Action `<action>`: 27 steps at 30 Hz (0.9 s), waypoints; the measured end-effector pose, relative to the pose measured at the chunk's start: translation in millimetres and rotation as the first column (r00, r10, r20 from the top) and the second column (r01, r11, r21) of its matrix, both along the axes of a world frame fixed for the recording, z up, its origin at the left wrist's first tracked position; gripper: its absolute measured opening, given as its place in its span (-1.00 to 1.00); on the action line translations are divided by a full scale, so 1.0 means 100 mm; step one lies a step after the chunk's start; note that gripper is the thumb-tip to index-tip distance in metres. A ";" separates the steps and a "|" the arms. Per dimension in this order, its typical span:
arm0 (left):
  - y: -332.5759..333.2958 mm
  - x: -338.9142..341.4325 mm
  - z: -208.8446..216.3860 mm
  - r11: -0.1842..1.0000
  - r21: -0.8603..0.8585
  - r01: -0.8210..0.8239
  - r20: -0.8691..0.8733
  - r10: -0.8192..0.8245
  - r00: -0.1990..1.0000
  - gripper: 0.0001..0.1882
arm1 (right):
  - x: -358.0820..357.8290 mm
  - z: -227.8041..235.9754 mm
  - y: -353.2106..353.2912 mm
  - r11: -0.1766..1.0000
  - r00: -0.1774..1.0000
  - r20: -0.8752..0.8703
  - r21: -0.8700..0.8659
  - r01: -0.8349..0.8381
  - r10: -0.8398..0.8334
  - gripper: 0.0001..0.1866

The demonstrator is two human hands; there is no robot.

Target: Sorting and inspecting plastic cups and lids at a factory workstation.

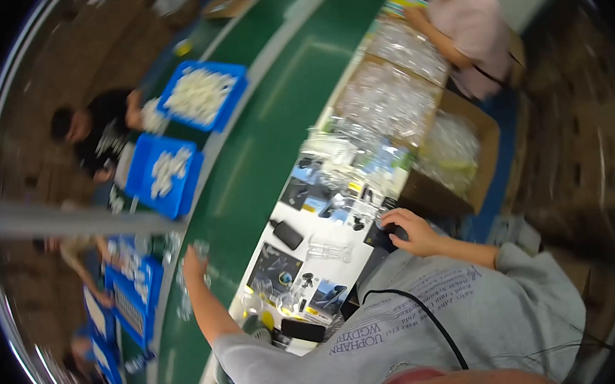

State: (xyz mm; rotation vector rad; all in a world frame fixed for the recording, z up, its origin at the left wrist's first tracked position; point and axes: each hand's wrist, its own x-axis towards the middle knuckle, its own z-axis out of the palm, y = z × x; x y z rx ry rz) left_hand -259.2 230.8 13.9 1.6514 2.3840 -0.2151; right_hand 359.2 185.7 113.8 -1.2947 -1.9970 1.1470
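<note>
My left hand [196, 264] reaches out over the green conveyor belt [250, 149]. Its fingers are closed on a clear plastic piece [202, 248], slightly blurred. More clear plastic pieces [185, 303] lie just below it on the belt. Close to my body, my right hand [413, 233] curls round a small black object [399, 233] at the edge of the white worktable [292, 254]; its exact kind is hard to make out. Between my hands lie a black device [286, 234], a clear plastic tray [329, 251] and a dark printed box [274, 268].
Cardboard boxes of clear plastic packaging [387, 103] stand at the far right, beside a person in pink [468, 31]. Blue trays [165, 176] of white parts line the belt's far side, where other people work. A black phone [303, 329] lies near my body.
</note>
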 end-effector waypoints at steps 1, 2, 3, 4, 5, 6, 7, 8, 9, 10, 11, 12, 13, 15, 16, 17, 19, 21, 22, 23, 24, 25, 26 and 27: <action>-0.18 -0.27 -0.17 1.000 0.016 0.012 -0.001 -0.012 1.000 -0.12 | -0.01 -0.02 -0.05 1.000 1.000 0.018 0.016 0.015 -0.015 -0.70; -0.21 -0.38 -0.28 0.999 -0.033 0.028 -0.005 -0.028 1.000 -0.10 | 0.00 -0.05 -0.09 0.999 0.998 0.052 0.036 0.031 -0.033 -0.70; -0.24 -0.44 -0.39 0.996 -0.078 0.031 -0.008 -0.032 0.999 -0.07 | 0.01 -0.06 -0.14 0.998 0.997 0.056 0.034 0.057 -0.059 -0.70; -0.20 -0.45 -0.46 0.991 -0.130 0.015 -0.010 -0.016 1.000 -0.08 | 0.02 -0.10 -0.18 0.996 0.993 0.071 0.036 0.087 -0.089 -0.70; -0.14 -0.45 -0.50 0.984 -0.178 -0.003 -0.012 0.001 1.000 -0.08 | 0.03 -0.13 -0.24 0.993 0.990 0.083 0.014 0.117 -0.118 -0.71; -0.20 -0.51 -0.55 0.986 -0.169 0.007 -0.001 -0.007 1.000 -0.08 | 0.01 -0.17 -0.27 0.992 0.988 0.088 -0.004 0.128 -0.127 -0.71; -0.27 -0.57 -0.60 0.978 -0.207 0.010 -0.060 -0.023 0.998 -0.08 | -0.02 -0.20 -0.31 0.992 0.988 0.094 -0.014 0.127 -0.125 -0.72; -0.28 -0.58 -0.62 0.970 -0.244 0.011 -0.118 -0.041 0.992 -0.08 | -0.06 -0.22 -0.36 0.991 0.986 0.110 -0.037 0.126 -0.122 -0.72; -0.26 -0.58 -0.64 0.972 -0.234 0.017 -0.109 -0.044 0.993 -0.08 | -0.10 -0.24 -0.39 0.991 0.987 0.100 -0.038 0.128 -0.124 -0.71; -0.26 -0.56 -0.67 0.953 -0.301 -0.018 -0.119 -0.018 0.993 -0.07 | -0.12 -0.27 -0.39 0.991 0.988 0.089 -0.039 0.130 -0.126 -0.71; -0.25 -0.53 -0.68 0.926 -0.376 -0.045 -0.132 -0.005 0.991 -0.06 | -0.12 -0.25 -0.43 0.989 0.985 0.095 -0.038 0.145 -0.140 -0.71; -0.33 -0.61 -0.69 0.925 -0.375 -0.057 -0.145 0.002 0.989 -0.06 | -0.17 -0.22 -0.44 0.990 0.988 0.081 -0.050 0.132 -0.128 -0.71; -0.39 -0.63 -0.74 0.929 -0.366 -0.055 -0.137 0.004 0.991 -0.04 | -0.20 -0.19 -0.45 0.991 0.991 0.066 -0.063 0.121 -0.117 -0.72; -0.43 -0.62 -0.75 0.914 -0.399 -0.079 -0.163 0.015 0.986 -0.01 | -0.22 -0.15 -0.44 0.994 0.991 0.089 -0.023 0.103 -0.100 -0.72; -0.33 -0.52 -0.74 0.910 -0.408 -0.071 -0.167 0.002 0.986 -0.01 | -0.20 -0.15 -0.45 0.994 0.989 0.105 -0.022 0.110 -0.107 -0.72; -0.40 -0.55 -0.74 0.906 -0.417 -0.068 -0.161 0.000 0.987 0.02 | -0.21 -0.16 -0.43 0.996 0.991 0.105 -0.001 0.085 -0.084 -0.71; -0.49 -0.60 -0.72 0.905 -0.420 -0.073 -0.162 0.005 0.987 0.08 | -0.29 -0.15 -0.41 0.999 0.993 0.106 0.002 0.051 -0.051 -0.72; -0.52 -0.60 -0.67 0.910 -0.390 -0.142 -0.200 0.067 0.977 0.12 | -0.36 -0.07 -0.33 1.000 0.994 0.105 -0.002 0.014 -0.014 -0.72; -0.42 -0.51 -0.62 0.917 -0.383 -0.109 -0.209 0.029 0.977 0.12 | -0.37 -0.03 -0.30 1.000 0.996 0.090 0.000 0.015 -0.015 -0.73; -0.31 -0.46 -0.54 0.936 -0.322 -0.140 -0.203 0.076 0.976 0.10 | -0.39 0.00 -0.28 1.000 0.997 0.075 0.001 0.016 -0.016 -0.72; -0.27 -0.51 -0.43 0.960 -0.261 -0.106 -0.173 0.062 0.983 0.07 | -0.41 0.04 -0.27 1.000 0.999 0.051 -0.002 0.007 -0.007 -0.72; -0.20 -0.53 -0.32 0.976 -0.174 -0.133 -0.167 0.104 0.981 0.01 | -0.45 0.09 -0.24 1.000 0.999 0.034 -0.014 -0.007 0.008 -0.71; -0.06 -0.38 -0.20 0.990 -0.107 -0.098 -0.120 0.085 0.989 -0.13 | -0.44 0.06 -0.22 0.999 1.000 -0.007 -0.016 -0.030 0.030 -0.70; 0.08 -0.22 -0.05 0.989 -0.133 -0.072 -0.084 0.061 0.995 -0.30 | -0.45 0.04 -0.18 0.996 0.997 0.006 -0.058 -0.071 0.072 -0.69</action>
